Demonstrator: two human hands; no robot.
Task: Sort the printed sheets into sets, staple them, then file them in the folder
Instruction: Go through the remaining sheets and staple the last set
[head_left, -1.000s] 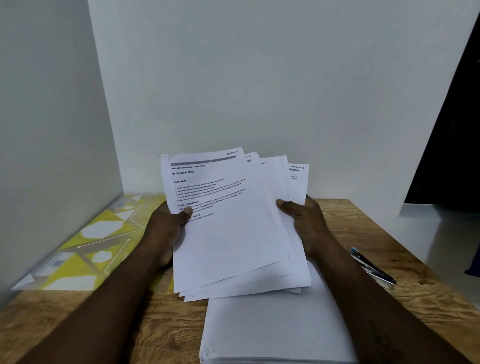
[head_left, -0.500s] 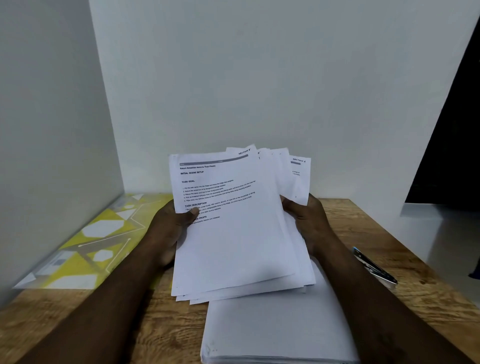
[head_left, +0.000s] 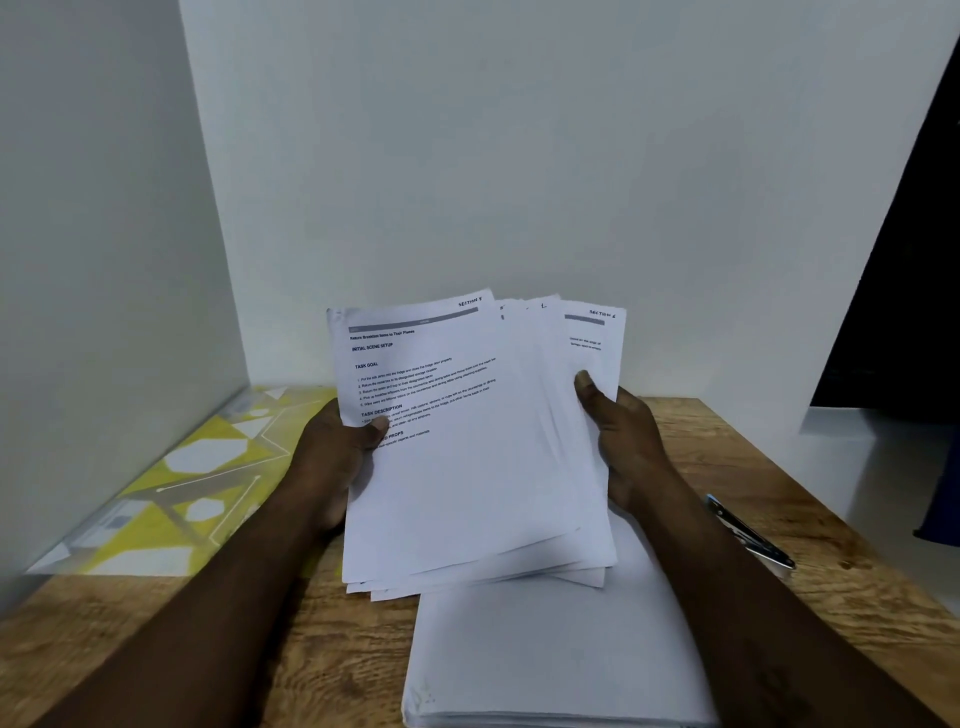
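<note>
A fanned bundle of printed sheets (head_left: 467, 457) is held up above the wooden table. My left hand (head_left: 332, 462) grips its left edge, thumb on the top page headed "Section 5". My right hand (head_left: 618, 441) grips the right edge, thumb on a page marked "Section 6". Beneath the bundle a thick white stack of paper (head_left: 545, 654) lies flat near the table's front edge. The yellow and white patterned folder (head_left: 171, 493) lies flat at the left by the wall. A stapler (head_left: 748, 530) with a blue tip lies on the table to the right of my right arm.
The wooden table (head_left: 753, 457) is boxed in by white walls at the left and back. Its right edge drops off beside the stapler, with a pale floor and a dark opening beyond.
The bundle has been fanned wider to the right, so the "Section 6" page shows more. My right thumb has moved up and right along the sheets. The left hand holds steady.
</note>
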